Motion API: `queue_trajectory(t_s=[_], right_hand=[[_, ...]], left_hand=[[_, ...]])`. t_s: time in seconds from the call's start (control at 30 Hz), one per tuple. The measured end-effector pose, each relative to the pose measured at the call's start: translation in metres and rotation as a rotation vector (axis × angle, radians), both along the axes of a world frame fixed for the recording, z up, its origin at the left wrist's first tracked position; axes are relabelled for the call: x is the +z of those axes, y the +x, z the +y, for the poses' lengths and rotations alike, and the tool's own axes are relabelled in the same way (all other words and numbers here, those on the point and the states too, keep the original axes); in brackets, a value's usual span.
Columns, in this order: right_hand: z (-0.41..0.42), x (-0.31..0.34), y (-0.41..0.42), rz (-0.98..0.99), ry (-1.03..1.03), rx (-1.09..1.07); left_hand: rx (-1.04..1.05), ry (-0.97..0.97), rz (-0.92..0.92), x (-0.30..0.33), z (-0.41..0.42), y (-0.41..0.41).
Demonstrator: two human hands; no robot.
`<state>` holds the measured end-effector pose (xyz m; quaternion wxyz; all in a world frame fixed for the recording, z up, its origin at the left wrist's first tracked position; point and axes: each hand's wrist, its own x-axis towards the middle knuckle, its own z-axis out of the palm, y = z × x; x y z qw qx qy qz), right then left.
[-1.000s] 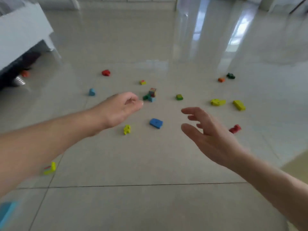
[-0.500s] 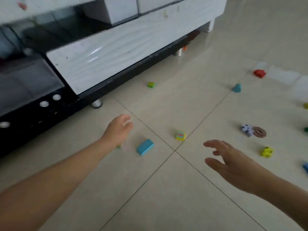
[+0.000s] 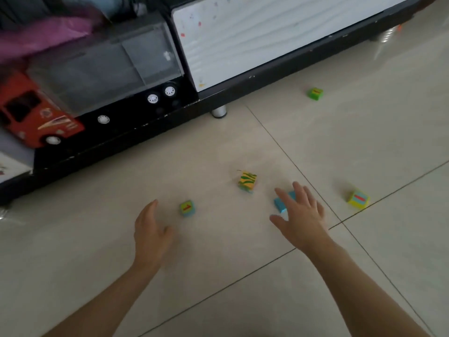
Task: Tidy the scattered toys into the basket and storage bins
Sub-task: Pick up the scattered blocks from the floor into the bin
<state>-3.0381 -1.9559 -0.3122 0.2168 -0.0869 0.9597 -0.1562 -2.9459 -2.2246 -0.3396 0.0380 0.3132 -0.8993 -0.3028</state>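
Note:
Small toy blocks lie on the tiled floor. My right hand [image 3: 300,215] hovers with spread fingers over a light blue block [image 3: 280,203], hiding most of it; whether it touches is unclear. My left hand [image 3: 151,229] is open and empty, just left of a green cube with a red mark [image 3: 187,208]. A yellow cube with green stripes [image 3: 247,181] sits between and beyond both hands. A yellow-green cube with a red bar [image 3: 358,199] lies to the right, and a green cube [image 3: 315,93] farther back. No basket or bin is in view.
A low white and black cabinet [image 3: 267,45] runs along the far side on a short metal foot [image 3: 219,111]. A red toy truck [image 3: 34,115] with a clear box body [image 3: 104,69] stands on its black ledge. Pink cloth [image 3: 43,32] lies above it.
The view has swung left and down toward the cabinet. Both hands have dropped close to the floor; my right hand now covers the blue block and my left is beside the green cube.

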Motion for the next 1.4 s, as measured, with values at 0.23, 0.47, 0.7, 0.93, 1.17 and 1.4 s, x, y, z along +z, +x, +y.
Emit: queue_trajectory(t_s=[0.23, 0.47, 0.7, 0.93, 1.17, 1.4], right_hand=[[-0.011, -0.017, 0.006, 0.049, -0.162, -0.054], [-0.007, 0.004, 0.005, -0.355, -1.017, -0.795], [0.009, 0.007, 0.006, -0.434, -1.168, -1.022], [0.020, 0.006, 0.004, -0.399, -1.147, -1.005], [0.070, 0.007, 0.010, -0.222, -1.249, -1.208], [0.131, 0.009, 0.024, -0.088, -1.302, -1.403]], left_hand=[[-0.230, -0.042, -0.035, -0.014, -0.006, -0.002], [-0.259, -0.161, 0.066, -0.012, 0.021, -0.050], [-0.583, -0.270, 0.078, 0.023, 0.084, -0.112], [-0.628, -0.102, -0.206, 0.005, 0.098, -0.138], [-0.794, 0.254, 0.043, 0.043, 0.200, -0.150], [-1.157, -0.302, -0.096, 0.018, 0.279, -0.167]])
